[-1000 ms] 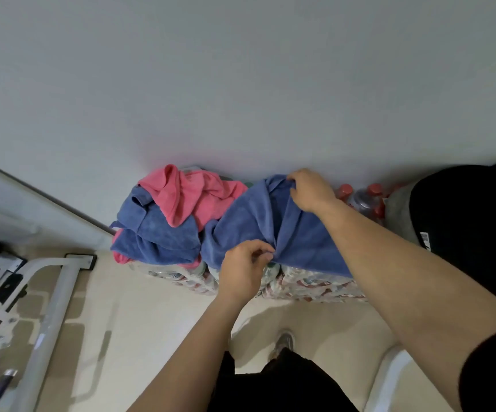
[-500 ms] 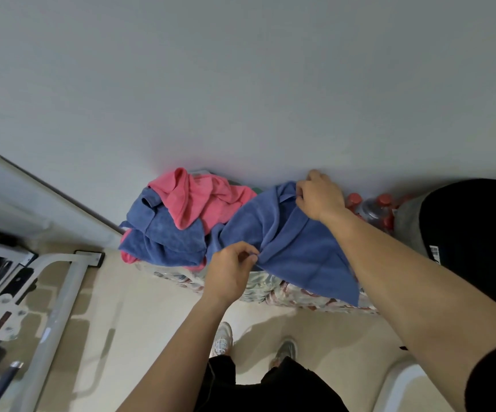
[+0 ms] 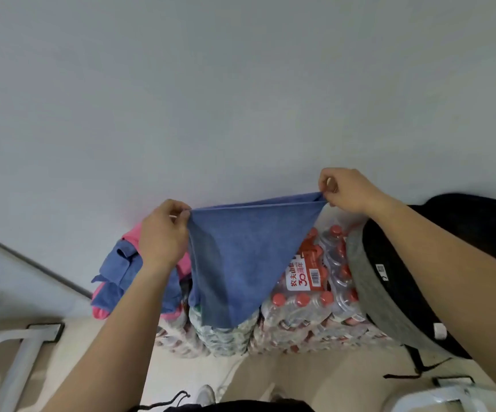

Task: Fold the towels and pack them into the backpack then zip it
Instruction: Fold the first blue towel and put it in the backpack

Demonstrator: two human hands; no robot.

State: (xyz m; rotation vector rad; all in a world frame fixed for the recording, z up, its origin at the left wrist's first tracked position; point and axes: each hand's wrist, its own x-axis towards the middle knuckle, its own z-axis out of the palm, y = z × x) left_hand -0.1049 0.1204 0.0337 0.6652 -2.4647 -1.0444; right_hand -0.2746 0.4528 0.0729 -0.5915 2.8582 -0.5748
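Above the wrapped packs of red-capped bottles (image 3: 309, 304), your left hand (image 3: 163, 233) and right hand (image 3: 348, 190) each pinch a top corner of the blue towel (image 3: 241, 257) in curled fingers; the backpack (image 3: 395, 278) (contents hidden) sits just right of them.

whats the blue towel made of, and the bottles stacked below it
Blue towel: likely microfibre or fine terry, matte and slightly fuzzy, hanging limp. Bottles: clear glossy plastic with red caps, seemingly bundled in shiny film.
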